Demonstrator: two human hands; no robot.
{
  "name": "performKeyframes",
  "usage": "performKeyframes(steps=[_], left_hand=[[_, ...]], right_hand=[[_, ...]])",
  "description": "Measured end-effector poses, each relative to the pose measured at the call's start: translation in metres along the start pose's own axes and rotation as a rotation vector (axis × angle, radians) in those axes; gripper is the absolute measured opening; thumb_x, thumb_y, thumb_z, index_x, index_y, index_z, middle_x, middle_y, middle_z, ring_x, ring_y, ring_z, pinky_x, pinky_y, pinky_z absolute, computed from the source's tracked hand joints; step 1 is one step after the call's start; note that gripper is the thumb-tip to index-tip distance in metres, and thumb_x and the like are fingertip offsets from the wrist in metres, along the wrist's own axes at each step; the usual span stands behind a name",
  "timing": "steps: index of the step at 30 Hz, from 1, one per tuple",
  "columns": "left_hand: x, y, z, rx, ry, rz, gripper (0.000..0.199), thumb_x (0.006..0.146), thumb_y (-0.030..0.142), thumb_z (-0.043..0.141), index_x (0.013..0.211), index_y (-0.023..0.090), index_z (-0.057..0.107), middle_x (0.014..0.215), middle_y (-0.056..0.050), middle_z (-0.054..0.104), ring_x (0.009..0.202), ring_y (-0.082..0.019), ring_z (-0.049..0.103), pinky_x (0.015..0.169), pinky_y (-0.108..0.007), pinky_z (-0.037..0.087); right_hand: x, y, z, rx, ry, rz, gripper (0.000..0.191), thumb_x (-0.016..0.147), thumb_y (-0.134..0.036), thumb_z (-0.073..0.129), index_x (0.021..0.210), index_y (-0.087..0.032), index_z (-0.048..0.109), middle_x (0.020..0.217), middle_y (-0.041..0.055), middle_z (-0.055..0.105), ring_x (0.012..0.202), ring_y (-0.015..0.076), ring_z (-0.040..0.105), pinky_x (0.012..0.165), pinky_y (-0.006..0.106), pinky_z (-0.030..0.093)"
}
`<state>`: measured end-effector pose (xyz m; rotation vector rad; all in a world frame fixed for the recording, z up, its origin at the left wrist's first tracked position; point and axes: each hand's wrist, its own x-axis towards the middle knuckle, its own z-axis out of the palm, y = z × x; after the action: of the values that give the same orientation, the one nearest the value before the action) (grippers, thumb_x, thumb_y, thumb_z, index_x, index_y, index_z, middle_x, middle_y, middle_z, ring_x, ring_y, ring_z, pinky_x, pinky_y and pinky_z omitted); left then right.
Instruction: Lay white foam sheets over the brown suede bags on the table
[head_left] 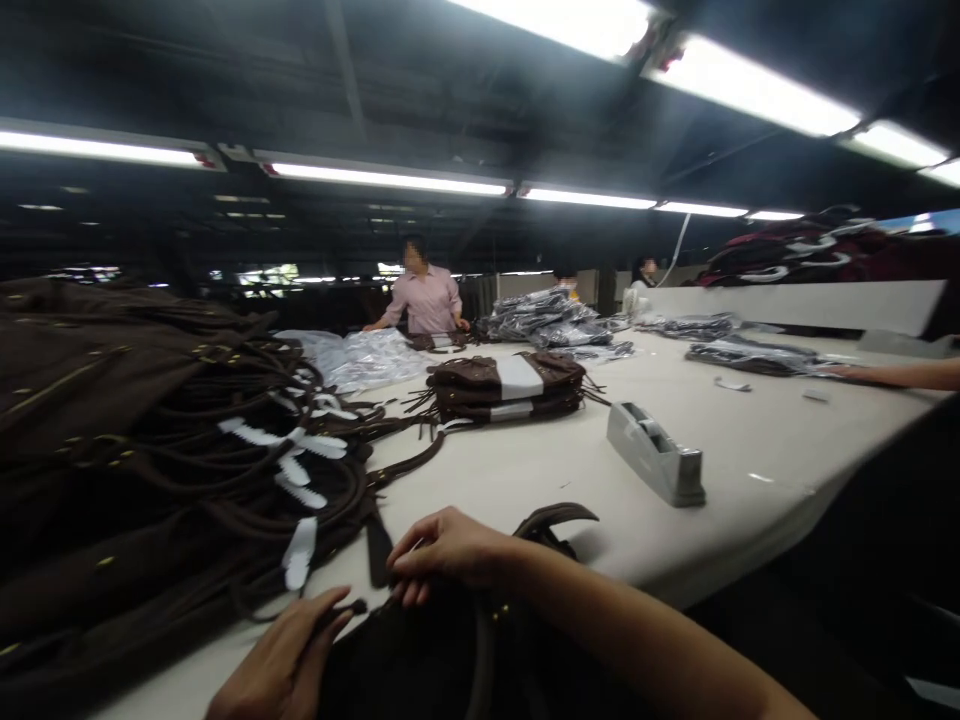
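A dark brown bag (420, 660) lies at the near edge of the table, partly cut off by the bottom of the view. My right hand (450, 550) pinches its upper edge, the forearm crossing over the bag. Across from it, my left hand (281, 660) is closed with thumb and fingers on the bag's left end, where a small dark tip (358, 607) pokes out. What exactly lies between the fingers is too dark to make out. A curved handle (555, 518) of the bag rises behind my right forearm.
A big heap of brown bags (112, 430) with white tags fills the left. Ahead sit banded brown bags (510, 385) and a tape dispenser (656, 455). Plastic-wrapped packs (547, 318) lie farther back. One person (427, 295) stands across the table; another's arm (907, 374) reaches in from the right.
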<state>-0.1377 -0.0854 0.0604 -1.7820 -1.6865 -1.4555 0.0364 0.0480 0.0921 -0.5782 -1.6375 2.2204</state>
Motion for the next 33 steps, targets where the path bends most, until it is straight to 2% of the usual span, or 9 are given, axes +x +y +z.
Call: performKeyframes(steps=[2,5,9,12,15,20,25,29,33], left_hand=[[0.002,0.016,-0.015,-0.012,-0.099,-0.030,0.028,0.082,0.048,0.060,0.095,0.027,0.071,0.093,-0.001,0.074,0.087,-0.021,0.070,0.081,-0.030,0.055],[0.007,0.032,-0.023,-0.204,-0.216,-0.367,0.026,0.081,0.043,0.063,0.096,0.024,0.070,0.089,-0.002,0.072,0.084,-0.019,0.067,0.076,-0.028,0.053],[0.015,0.034,-0.019,-0.719,-0.128,-0.790,0.033,0.073,0.043,0.074,0.088,0.015,0.068,0.060,0.004,0.058,0.049,-0.005,0.047,0.047,-0.016,0.036],[0.022,0.034,-0.013,-0.881,-0.102,-0.844,0.036,0.071,0.042,0.076,0.087,0.012,0.067,0.058,0.005,0.054,0.044,-0.001,0.036,0.041,-0.015,0.025],[0.030,0.037,-0.012,-0.938,-0.095,-0.840,0.035,0.069,0.038,0.077,0.090,0.013,0.066,0.070,0.000,0.062,0.052,-0.003,0.046,0.049,-0.016,0.037],[0.036,0.032,-0.025,-1.046,-0.106,-0.752,0.058,0.072,0.036,0.076,0.124,0.021,0.056,0.126,-0.011,0.061,0.111,-0.021,0.058,0.095,-0.035,0.046],[0.016,0.022,-0.050,-0.787,-0.481,-0.570,0.073,0.078,0.036,0.072,0.143,0.032,0.038,0.149,-0.010,0.040,0.129,-0.029,0.046,0.106,-0.048,0.039],[-0.005,0.033,-0.095,-0.558,-0.935,-0.512,0.043,0.085,0.035,0.063,0.128,0.031,0.057,0.139,-0.004,0.053,0.131,-0.027,0.044,0.112,-0.045,0.033],[-0.022,0.028,-0.145,-0.453,-1.291,-0.631,0.031,0.080,0.041,0.068,0.110,0.034,0.070,0.124,-0.001,0.065,0.119,-0.027,0.056,0.105,-0.039,0.042]], right_hand=[[-0.003,-0.001,0.001,-0.032,0.038,-0.003,0.029,0.070,-0.028,0.080,0.086,-0.009,0.064,0.062,0.0041,0.068,0.052,0.0110,0.063,0.052,0.020,0.049],[-0.003,-0.001,-0.002,-0.067,0.021,0.002,0.025,0.075,-0.023,0.074,0.093,-0.008,0.063,0.067,0.0069,0.070,0.055,0.0105,0.063,0.052,0.018,0.047],[-0.001,0.001,0.000,-0.109,-0.068,-0.048,0.034,0.078,-0.030,0.071,0.103,-0.009,0.063,0.073,0.0078,0.071,0.060,0.0098,0.062,0.055,0.018,0.045],[-0.001,0.001,0.005,-0.144,-0.111,-0.075,0.038,0.079,-0.035,0.070,0.107,-0.010,0.063,0.077,0.0073,0.071,0.065,0.0097,0.063,0.057,0.018,0.043],[-0.002,0.002,0.008,-0.166,-0.120,-0.089,0.043,0.078,-0.039,0.071,0.110,-0.011,0.063,0.080,0.0063,0.070,0.069,0.0111,0.063,0.061,0.021,0.043],[-0.003,0.003,0.003,-0.315,-0.044,-0.146,0.050,0.073,-0.037,0.073,0.118,-0.019,0.061,0.107,0.0082,0.069,0.097,0.0204,0.062,0.084,0.033,0.048],[-0.004,0.010,-0.010,-0.599,0.153,-0.344,0.043,0.072,-0.035,0.068,0.114,-0.024,0.065,0.128,0.0079,0.056,0.122,0.0276,0.049,0.100,0.044,0.042],[-0.015,0.017,-0.018,-0.780,0.269,-0.484,0.039,0.074,-0.029,0.065,0.113,-0.025,0.065,0.128,0.0077,0.053,0.123,0.0253,0.048,0.104,0.045,0.038],[-0.031,0.019,-0.020,-0.801,0.353,-0.524,0.028,0.079,-0.027,0.061,0.106,-0.025,0.064,0.126,0.0074,0.052,0.120,0.0234,0.050,0.100,0.041,0.043]])
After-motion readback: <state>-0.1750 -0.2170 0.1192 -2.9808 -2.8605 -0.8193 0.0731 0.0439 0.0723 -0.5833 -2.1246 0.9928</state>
